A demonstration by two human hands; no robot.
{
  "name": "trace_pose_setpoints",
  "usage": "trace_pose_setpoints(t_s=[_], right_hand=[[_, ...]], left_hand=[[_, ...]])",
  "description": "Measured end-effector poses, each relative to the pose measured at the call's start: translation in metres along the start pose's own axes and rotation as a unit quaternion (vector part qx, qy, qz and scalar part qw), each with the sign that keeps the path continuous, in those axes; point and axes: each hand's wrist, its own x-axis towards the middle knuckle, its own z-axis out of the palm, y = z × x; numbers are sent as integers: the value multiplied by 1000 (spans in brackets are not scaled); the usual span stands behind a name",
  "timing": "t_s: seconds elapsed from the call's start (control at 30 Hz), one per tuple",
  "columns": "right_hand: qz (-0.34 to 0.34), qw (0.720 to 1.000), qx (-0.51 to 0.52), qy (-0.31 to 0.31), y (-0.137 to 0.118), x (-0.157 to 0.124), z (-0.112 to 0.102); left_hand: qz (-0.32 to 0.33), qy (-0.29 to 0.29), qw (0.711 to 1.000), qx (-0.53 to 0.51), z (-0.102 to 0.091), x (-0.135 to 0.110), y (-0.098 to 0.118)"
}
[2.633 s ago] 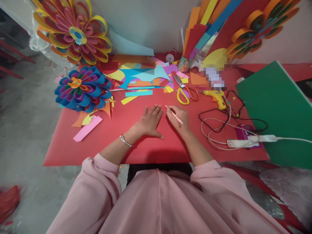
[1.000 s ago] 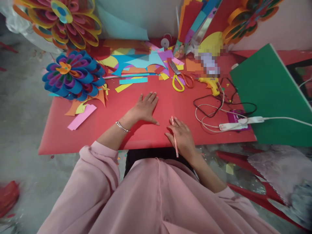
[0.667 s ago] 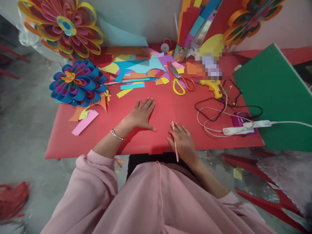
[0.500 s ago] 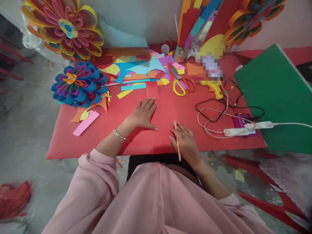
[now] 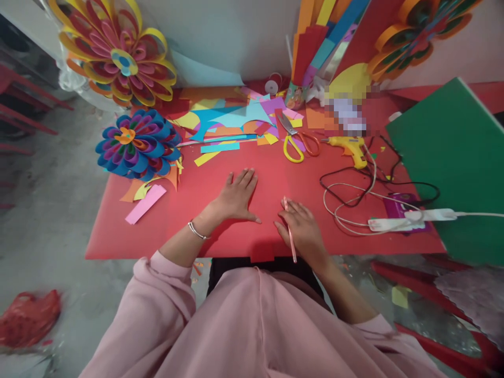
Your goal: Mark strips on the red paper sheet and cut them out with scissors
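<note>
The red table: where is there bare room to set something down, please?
The red table shows bare between the left hand and the rectangular pink paper strips, and between the right hand and the metal scissors with yellow and orange handles. Crowded: the back, by coloured paper scraps; the right, by tangled black and white cables.

Dim, diffuse light dulls the scene. A soft shadow lies along the inner side of the left forearm (image 5: 179, 249) on the red tabletop (image 5: 126, 241). The red plastic bag (image 5: 29, 317) blurs near the edge; pixelation hides detail behind the yellow glue gun (image 5: 353, 149).
</note>
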Motion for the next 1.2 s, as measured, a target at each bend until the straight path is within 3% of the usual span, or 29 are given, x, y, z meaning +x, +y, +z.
trace_pose_setpoints(t_s=[0.2,0.3,0.47,0.6,0.7,0.8,0.93,1.2], right_hand=[[20,1000,14,9,-3,-2,-4],[64,996,57,0,-4,18,-13],[142,958,245,41,5,113,-14],[191,933,296,74,28,196,16],[252,922,282,77,40,230,44],[276,913,292,74,45,240,62],[291,908,295,65,46,240,69],[203,922,320,83,50,237,75]], left_hand=[[0,3,1000,-12,2,-2,0],[0,-4,1000,-15,0,-1,0],[-2,-1,1000,-18,1,-1,0],[0,0,1000,-20,5,-1,-1],[9,11,1000,-26,9,0,-4],[20,25,999,-37,14,1,-7],[20,33,998,-46,20,1,-8],[37,66,995,-65,31,3,-13]])
